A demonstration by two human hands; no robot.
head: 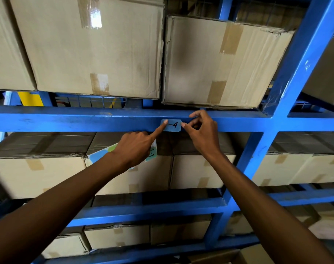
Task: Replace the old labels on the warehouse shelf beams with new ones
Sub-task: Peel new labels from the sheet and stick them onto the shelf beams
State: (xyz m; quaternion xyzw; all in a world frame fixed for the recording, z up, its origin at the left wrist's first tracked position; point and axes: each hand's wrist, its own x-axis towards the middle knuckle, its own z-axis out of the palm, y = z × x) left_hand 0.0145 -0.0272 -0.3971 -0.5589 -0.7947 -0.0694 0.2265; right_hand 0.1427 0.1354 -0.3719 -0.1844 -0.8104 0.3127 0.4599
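A pale blue label (174, 126) marked "-4" in black lies flat on the front of a blue shelf beam (86, 120). The index fingertip of my left hand (135, 147) presses on the label's left end. That hand also holds a white sheet with blue and green label shapes (153, 152), tucked under its palm. My right hand (204, 132) is at the label's right end, thumb and forefinger pinched against its edge and other fingers resting on the beam's top.
Large taped cardboard boxes (97, 46) sit on the shelf above the beam. More boxes (36, 174) fill the shelves below. A blue upright post (288, 88) rises at the right. Lower beams (147, 210) cross beneath my arms.
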